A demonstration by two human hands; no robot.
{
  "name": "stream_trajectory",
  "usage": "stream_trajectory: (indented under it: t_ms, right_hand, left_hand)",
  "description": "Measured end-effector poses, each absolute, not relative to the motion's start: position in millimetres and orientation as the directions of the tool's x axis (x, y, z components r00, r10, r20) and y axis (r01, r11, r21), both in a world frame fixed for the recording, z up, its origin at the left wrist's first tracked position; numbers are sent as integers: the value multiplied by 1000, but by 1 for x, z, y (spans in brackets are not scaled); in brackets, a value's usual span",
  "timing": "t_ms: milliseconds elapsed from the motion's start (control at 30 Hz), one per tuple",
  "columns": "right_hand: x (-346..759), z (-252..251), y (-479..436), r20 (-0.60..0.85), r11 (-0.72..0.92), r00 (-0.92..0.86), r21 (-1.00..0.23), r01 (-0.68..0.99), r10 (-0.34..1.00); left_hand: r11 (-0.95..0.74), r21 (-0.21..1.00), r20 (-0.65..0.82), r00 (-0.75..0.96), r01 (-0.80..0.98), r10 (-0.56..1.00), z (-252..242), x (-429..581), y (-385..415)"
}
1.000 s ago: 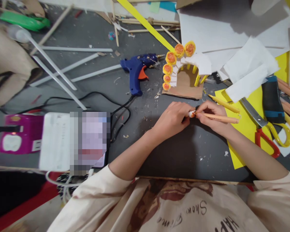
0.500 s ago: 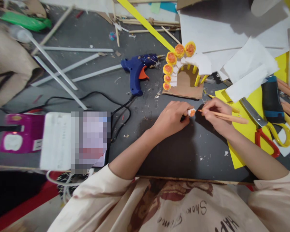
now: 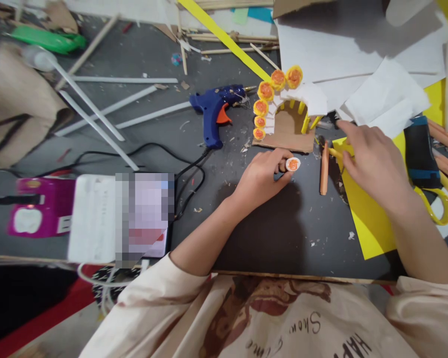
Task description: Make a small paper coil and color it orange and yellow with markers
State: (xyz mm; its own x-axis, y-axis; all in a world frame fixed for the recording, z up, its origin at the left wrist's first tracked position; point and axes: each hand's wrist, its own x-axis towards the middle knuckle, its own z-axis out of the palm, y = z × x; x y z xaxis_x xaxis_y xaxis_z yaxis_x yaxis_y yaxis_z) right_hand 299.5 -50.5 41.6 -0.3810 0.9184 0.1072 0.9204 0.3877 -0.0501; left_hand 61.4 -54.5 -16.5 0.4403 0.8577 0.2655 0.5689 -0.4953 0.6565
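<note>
My left hand (image 3: 263, 176) pinches a small rolled paper flower (image 3: 293, 163), white outside and orange in the middle, just in front of a cardboard arch (image 3: 288, 130) edged with several yellow-orange paper flowers. An orange crayon (image 3: 324, 168) lies on the dark table right of the flower, free of both hands. My right hand (image 3: 371, 159) hovers over the yellow paper sheet (image 3: 369, 226) with fingers loosely spread, its fingertips touching a yellow crayon (image 3: 335, 153).
A blue glue gun (image 3: 216, 105) with its black cord lies left of the arch. White sticks (image 3: 108, 107) cross the table at left. Scissors with yellow and red handles (image 3: 438, 209), a dark blue cutter (image 3: 420, 149) and white paper sheets (image 3: 381, 99) crowd the right.
My right hand let go of the orange crayon, which now lies on the table, and moved right and up toward the yellow crayon. The left hand kept the flower.
</note>
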Motion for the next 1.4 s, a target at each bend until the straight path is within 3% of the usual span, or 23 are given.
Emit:
stream_trajectory:
  t_ms: [167, 467, 533, 667, 800, 1000, 1100, 1233, 1400]
  right_hand:
    - [304, 41, -60, 99, 333, -323, -105, 937, 941]
    - [302, 54, -59, -32, 213, -214, -54, 976, 976]
    - [298, 61, -60, -45, 261, -270, -146, 954, 962]
    - [276, 51, -71, 65, 459, -491, -475, 750, 869]
    - [247, 21, -90, 187, 349, -366, -825, 446, 911]
    - [258, 4, -84, 205, 241, -128, -864, 441, 970]
    - [265, 7, -78, 193, 188, -3, -952, 243, 981]
    - [250, 11, -87, 90, 89, -66, -996, -29, 994]
    - [237, 2, -93, 30, 17, -147, -996, -86, 989]
  left_hand:
    - [-499, 657, 265, 446, 565, 855, -18, 61, -54]
    - [-546, 606, 319, 452, 578, 833, -20, 60, -53]
    - [-545, 611, 319, 451, 574, 833, -21, 60, -52]
    - [-553, 615, 317, 466, 562, 826, -23, 57, -49]
    - [-575, 590, 328, 482, 566, 812, -25, 54, -46]
    - [-577, 562, 327, 482, 592, 813, -24, 53, -46]
    - [-575, 532, 303, 495, 622, 814, -23, 54, -47]
    - [-591, 511, 316, 503, 624, 805, -22, 54, -50]
    - [-572, 575, 263, 529, 586, 807, -21, 55, -51]
